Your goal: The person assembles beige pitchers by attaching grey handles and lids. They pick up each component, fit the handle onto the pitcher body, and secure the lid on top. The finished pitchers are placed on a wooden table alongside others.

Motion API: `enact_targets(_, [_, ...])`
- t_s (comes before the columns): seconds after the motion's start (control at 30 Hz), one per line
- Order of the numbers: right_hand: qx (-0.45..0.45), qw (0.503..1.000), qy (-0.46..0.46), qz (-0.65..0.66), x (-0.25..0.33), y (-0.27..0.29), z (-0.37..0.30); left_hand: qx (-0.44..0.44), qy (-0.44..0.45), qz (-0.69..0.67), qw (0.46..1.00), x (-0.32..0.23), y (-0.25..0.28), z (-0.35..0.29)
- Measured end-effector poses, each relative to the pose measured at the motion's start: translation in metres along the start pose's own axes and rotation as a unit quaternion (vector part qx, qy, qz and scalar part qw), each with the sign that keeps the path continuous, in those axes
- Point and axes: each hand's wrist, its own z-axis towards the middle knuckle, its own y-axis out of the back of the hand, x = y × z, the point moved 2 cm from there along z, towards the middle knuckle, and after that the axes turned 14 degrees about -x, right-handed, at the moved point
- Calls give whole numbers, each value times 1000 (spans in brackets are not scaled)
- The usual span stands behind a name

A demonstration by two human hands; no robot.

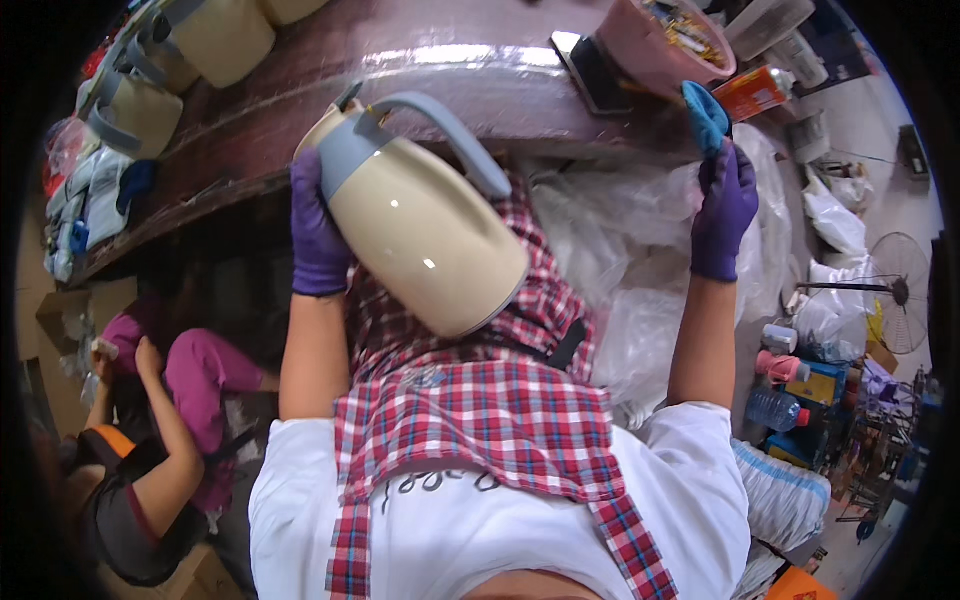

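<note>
- Left hand (318, 230), purple-gloved: grip closed around the neck end of a cream jug (430, 230); some fingers hidden behind it.
- Jug held tilted over the lap of a red plaid apron (480, 430), just before the tabletop (350, 60) edge; grey-blue collar and handle toward upper left, base toward lower right.
- Right hand (722, 215), purple-gloved, raised, well apart from the jug: grip pinching a folded teal cloth (706, 120).
- Near the cloth: an orange carton (752, 93), a pink basin (650, 50) of small yellowish pieces, a dark flat device (600, 78).
- Upper left, on the tabletop: more cream jugs (222, 42).
- Below the right side of the tabletop: clear plastic bags (640, 340).
- Lower left: a co-worker (165, 490), seated low, arms bent.
- Far right: a standing fan (898, 292).
</note>
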Motion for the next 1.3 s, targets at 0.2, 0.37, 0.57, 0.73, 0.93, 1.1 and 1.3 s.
enact_targets(0.2, [136, 971, -154, -121, -11, 14, -164, -28, 38, -4, 999, 16, 9, -16])
enact_targets(0.37, [176, 930, -286, -152, -11, 13, -212, -24, -112, 192, 975, 12, 0, -20])
enact_targets(0.57, [309, 926, -97, -192, -30, 19, -216, -65, -206, 319, 923, 7, -14, -34])
enact_targets(0.73, [432, 874, 157, -159, -7, 4, -228, -107, -138, 263, 949, 12, -14, -25])
enact_targets(0.93, [422, 837, 272, -220, -2, 3, -234, -154, -148, 241, 947, 23, -14, -16])
enact_targets(1.1, [414, 848, 245, -223, -12, 13, -247, -216, -126, 228, 941, 23, -13, -22])
enact_targets(1.3, [296, 919, 170, -196, 4, 16, -260, -232, -146, 257, 927, 32, 1, -18])
